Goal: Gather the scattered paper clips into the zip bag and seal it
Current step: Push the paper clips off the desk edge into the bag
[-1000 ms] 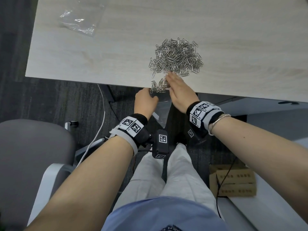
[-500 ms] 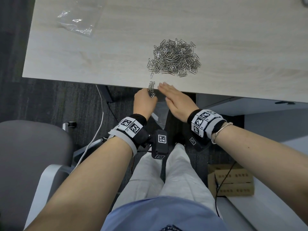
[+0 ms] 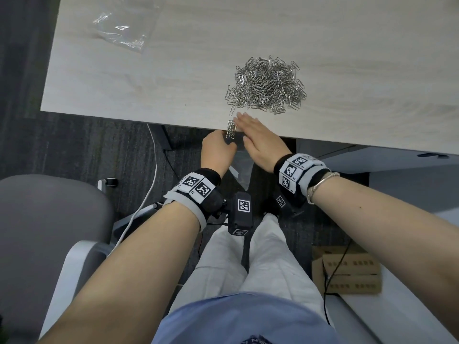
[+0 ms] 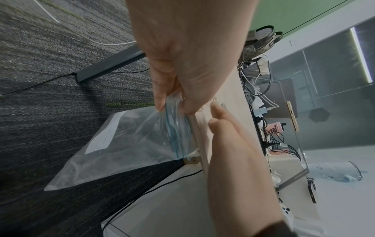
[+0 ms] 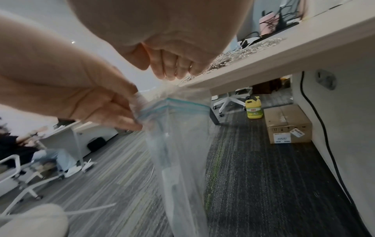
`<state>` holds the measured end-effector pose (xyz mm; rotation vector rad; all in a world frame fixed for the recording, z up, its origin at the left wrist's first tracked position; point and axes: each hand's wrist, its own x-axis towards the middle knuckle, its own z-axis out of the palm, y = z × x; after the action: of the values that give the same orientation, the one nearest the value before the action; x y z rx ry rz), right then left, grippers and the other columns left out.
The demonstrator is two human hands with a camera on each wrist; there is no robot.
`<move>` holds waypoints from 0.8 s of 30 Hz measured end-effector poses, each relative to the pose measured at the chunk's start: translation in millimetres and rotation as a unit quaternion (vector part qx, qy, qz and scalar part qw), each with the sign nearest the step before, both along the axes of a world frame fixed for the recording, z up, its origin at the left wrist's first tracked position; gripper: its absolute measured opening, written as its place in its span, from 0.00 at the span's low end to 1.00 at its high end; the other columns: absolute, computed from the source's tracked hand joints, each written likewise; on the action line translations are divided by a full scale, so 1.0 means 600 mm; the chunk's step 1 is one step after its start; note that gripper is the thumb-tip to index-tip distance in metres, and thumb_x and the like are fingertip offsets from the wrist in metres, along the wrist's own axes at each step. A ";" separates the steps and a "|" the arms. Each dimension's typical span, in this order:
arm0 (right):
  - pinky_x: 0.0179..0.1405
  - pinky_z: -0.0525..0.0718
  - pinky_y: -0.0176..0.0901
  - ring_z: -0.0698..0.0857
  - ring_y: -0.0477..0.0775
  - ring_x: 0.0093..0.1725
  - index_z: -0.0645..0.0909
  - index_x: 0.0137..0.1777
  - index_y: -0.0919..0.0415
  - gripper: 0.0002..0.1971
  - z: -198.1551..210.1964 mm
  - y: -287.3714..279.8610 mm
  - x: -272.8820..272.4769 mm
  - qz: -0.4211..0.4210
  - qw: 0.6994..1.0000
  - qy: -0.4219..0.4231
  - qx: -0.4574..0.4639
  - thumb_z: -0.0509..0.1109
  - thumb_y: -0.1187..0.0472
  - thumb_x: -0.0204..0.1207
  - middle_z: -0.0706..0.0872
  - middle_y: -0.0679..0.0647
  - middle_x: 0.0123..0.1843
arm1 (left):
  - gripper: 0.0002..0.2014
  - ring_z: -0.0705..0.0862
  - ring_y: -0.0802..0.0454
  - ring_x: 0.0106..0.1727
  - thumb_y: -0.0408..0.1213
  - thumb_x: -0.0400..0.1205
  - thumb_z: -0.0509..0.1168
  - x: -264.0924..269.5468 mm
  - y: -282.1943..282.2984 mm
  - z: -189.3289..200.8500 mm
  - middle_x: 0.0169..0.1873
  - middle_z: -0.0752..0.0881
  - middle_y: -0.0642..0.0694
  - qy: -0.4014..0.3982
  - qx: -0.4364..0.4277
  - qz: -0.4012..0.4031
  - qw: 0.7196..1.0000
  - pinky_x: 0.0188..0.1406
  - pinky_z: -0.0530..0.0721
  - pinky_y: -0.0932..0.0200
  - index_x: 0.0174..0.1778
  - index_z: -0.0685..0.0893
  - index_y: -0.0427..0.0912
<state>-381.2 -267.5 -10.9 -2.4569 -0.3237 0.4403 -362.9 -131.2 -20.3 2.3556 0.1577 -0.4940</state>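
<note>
A heap of silver paper clips (image 3: 267, 85) lies on the pale wooden table (image 3: 149, 78) near its front edge. A small bunch of clips (image 3: 231, 129) hangs over that edge. My left hand (image 3: 217, 150) pinches the blue-zip rim of a clear zip bag (image 4: 129, 141) just below the edge; the bag (image 5: 182, 160) hangs down with its mouth open. My right hand (image 3: 260, 140) lies flat with straight fingers at the table edge, right beside the small bunch. In the right wrist view, its fingertips (image 5: 172, 72) sit above the bag's mouth.
A second crumpled clear bag (image 3: 119, 33) lies at the table's far left. A grey chair (image 3: 44, 232) stands to my left. Cardboard boxes (image 3: 347, 271) and cables sit on the carpet under the table; a yellow bottle (image 5: 254, 109) stands further back.
My right hand has drawn back from the heap to the table edge, dragging a small bunch of clips with it. The bunch has shrunk at the edge. The left hand keeps holding the bag.
</note>
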 end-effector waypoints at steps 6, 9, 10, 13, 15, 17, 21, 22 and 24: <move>0.79 0.40 0.38 0.51 0.53 0.84 0.56 0.81 0.63 0.25 -0.008 0.005 0.019 0.071 0.996 0.006 -0.045 0.51 0.65 0.83 0.55 0.58 0.84 | 0.09 0.81 0.50 0.44 0.32 0.77 0.63 0.000 0.007 0.001 0.45 0.88 0.38 -0.001 -0.008 0.005 1.000 0.41 0.70 0.63 0.46 0.84 0.31; 0.80 0.43 0.37 0.55 0.52 0.83 0.59 0.80 0.63 0.25 -0.012 -0.006 -0.004 0.107 0.994 0.004 -0.030 0.52 0.67 0.81 0.58 0.58 0.83 | 0.10 0.84 0.46 0.50 0.32 0.77 0.62 -0.001 0.006 -0.001 0.47 0.88 0.37 0.006 -0.017 0.001 1.000 0.45 0.76 0.60 0.49 0.84 0.31; 0.80 0.44 0.35 0.56 0.52 0.83 0.61 0.79 0.63 0.25 -0.013 -0.009 -0.011 0.109 0.994 0.005 -0.017 0.52 0.68 0.81 0.60 0.58 0.82 | 0.11 0.84 0.44 0.51 0.32 0.77 0.62 -0.001 0.005 -0.002 0.48 0.87 0.37 0.008 -0.016 0.000 1.000 0.46 0.77 0.59 0.50 0.84 0.31; 0.78 0.50 0.33 0.62 0.51 0.81 0.66 0.77 0.60 0.23 -0.011 -0.023 -0.014 0.050 0.999 0.004 0.011 0.54 0.67 0.81 0.67 0.56 0.80 | 0.10 0.84 0.43 0.50 0.32 0.76 0.63 0.000 0.002 -0.004 0.47 0.87 0.37 0.010 -0.004 -0.006 1.000 0.45 0.75 0.60 0.49 0.84 0.31; 0.79 0.56 0.39 0.65 0.52 0.79 0.67 0.77 0.59 0.23 -0.007 -0.030 -0.005 0.002 1.000 -0.015 0.018 0.54 0.65 0.82 0.69 0.55 0.79 | 0.10 0.84 0.42 0.49 0.33 0.76 0.64 0.001 0.000 -0.003 0.45 0.87 0.37 0.006 0.007 -0.009 1.000 0.43 0.74 0.59 0.47 0.84 0.31; 0.80 0.55 0.40 0.63 0.52 0.80 0.65 0.78 0.60 0.23 -0.004 -0.031 0.009 -0.005 0.999 -0.031 0.010 0.54 0.65 0.81 0.67 0.55 0.80 | 0.10 0.84 0.42 0.49 0.33 0.76 0.64 0.002 -0.002 -0.002 0.45 0.87 0.37 0.007 0.012 -0.008 1.000 0.43 0.74 0.59 0.47 0.84 0.31; 0.80 0.42 0.40 0.52 0.54 0.83 0.55 0.81 0.63 0.25 0.000 -0.027 0.044 0.016 0.997 -0.043 -0.056 0.49 0.61 0.84 0.56 0.58 0.84 | 0.10 0.84 0.42 0.48 0.33 0.75 0.64 0.003 -0.004 -0.004 0.45 0.88 0.38 0.012 0.014 -0.008 1.000 0.45 0.77 0.57 0.47 0.84 0.31; 0.79 0.40 0.40 0.51 0.54 0.84 0.54 0.81 0.63 0.25 0.000 -0.027 0.050 0.025 0.996 -0.043 -0.074 0.48 0.60 0.85 0.54 0.59 0.84 | 0.10 0.84 0.42 0.48 0.33 0.75 0.65 0.003 -0.004 -0.004 0.44 0.88 0.37 0.012 0.014 -0.008 1.000 0.44 0.77 0.57 0.46 0.84 0.31; 0.79 0.39 0.41 0.50 0.55 0.84 0.53 0.81 0.63 0.25 -0.003 -0.025 0.051 0.055 0.993 -0.040 -0.099 0.48 0.60 0.85 0.53 0.59 0.84 | 0.09 0.84 0.42 0.47 0.33 0.75 0.65 0.003 -0.006 -0.002 0.44 0.87 0.37 0.012 0.013 -0.003 1.000 0.42 0.75 0.58 0.45 0.84 0.30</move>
<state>-350.4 -282.5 -12.7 -2.6633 -0.4711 0.4402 -361.0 -134.7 -21.7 2.3763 0.1700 -0.5271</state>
